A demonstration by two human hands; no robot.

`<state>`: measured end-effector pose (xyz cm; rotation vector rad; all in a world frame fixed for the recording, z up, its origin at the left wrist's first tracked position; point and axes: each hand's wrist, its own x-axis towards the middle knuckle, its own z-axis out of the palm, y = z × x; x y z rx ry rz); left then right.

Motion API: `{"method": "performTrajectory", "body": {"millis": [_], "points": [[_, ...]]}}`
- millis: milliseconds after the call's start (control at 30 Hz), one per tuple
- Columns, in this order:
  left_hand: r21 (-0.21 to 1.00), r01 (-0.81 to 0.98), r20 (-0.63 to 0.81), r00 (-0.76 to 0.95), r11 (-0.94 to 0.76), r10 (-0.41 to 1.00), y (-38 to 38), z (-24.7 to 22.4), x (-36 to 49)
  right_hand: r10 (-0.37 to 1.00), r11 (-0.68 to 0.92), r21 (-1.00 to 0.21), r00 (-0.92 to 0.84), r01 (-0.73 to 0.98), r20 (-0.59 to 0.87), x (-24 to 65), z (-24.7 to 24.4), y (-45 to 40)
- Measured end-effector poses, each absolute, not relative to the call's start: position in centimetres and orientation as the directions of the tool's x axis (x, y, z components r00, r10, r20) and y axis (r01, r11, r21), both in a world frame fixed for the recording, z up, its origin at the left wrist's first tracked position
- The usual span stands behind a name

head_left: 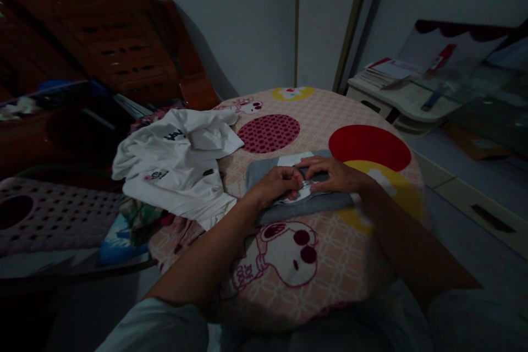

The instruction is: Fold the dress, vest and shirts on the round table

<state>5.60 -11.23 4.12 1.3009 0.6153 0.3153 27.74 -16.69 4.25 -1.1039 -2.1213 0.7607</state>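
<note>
A folded grey-and-white garment (297,210) lies flat on the round table in front of me; its exact kind is hard to tell in the dim light. My left hand (281,182) is closed, its fingertips pinching white fabric in the middle of the garment. From the other side my right hand (332,175) curls over the same white part, with thumb and fingers gripping it. The fingertips of both hands nearly meet. A crumpled white shirt (185,157) with small dark prints rests at the table's left side.
A patterned cloth (342,264) with cartoon dogs and coloured circles covers the table. Behind on the left stands a carved wooden chair (119,38). A low white cabinet (433,102) at right holds stacked papers (383,72). More fabric (142,214) hangs under the shirt.
</note>
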Motion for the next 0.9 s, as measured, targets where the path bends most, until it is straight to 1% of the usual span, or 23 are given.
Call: {"method": "performTrajectory", "body": {"millis": [100, 300, 533, 767, 900], "points": [[0.958, 0.141, -0.259, 0.797, 0.250, 0.545, -11.31, 4.24, 5.63, 0.848, 0.491, -0.717, -0.461, 0.495, 0.262, 27.67, 4.31, -16.71], [0.952, 0.183, -0.285, 0.823, 0.246, 0.492, -11.07, 4.56, 5.50, 0.852, 0.480, -0.738, -0.451, 0.474, 0.265, 27.59, 4.45, -16.63], [0.957, 0.200, -0.281, 0.818, 0.210, 0.502, -10.87, 4.05, 5.64, 0.856, 0.474, -0.750, -0.441, 0.461, 0.270, 27.19, 4.79, -16.67], [0.954, 0.205, -0.292, 0.808, 0.219, 0.512, -10.97, 4.23, 5.54, 0.863, 0.455, -0.757, -0.443, 0.469, 0.244, 27.01, 4.87, -16.75], [0.956, 0.204, -0.284, 0.824, 0.211, 0.491, -10.72, 4.12, 5.38, 0.863, 0.448, -0.768, -0.447, 0.458, 0.236, 27.01, 4.83, -16.71]]}}
